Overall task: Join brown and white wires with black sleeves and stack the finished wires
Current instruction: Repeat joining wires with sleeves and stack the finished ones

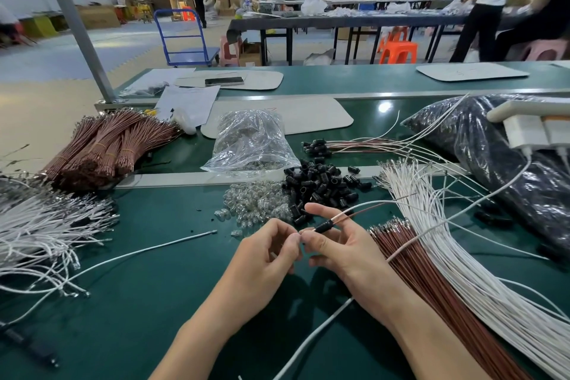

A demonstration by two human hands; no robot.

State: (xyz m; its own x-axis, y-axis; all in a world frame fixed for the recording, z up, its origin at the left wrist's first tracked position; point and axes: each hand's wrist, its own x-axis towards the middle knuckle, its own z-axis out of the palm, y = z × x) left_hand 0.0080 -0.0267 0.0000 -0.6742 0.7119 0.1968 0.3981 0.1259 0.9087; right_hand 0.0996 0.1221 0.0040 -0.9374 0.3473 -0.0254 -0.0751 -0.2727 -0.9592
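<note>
Mid-join, frame centre: right hand (342,245) grip holds short black plastic sleeve (322,226) over thin brown and white wires (354,213); left hand (268,256) grip pinches its end. Next, probably: seat fully, then stack.

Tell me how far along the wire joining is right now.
Done: a small stack of finished wires lies behind the sleeve pile. In hand: the left hand and right hand pinch one black sleeve with a brown and white wire pair running out of it. Left: most of it, judging by the fans of loose white wires and brown wires at the right.
</note>
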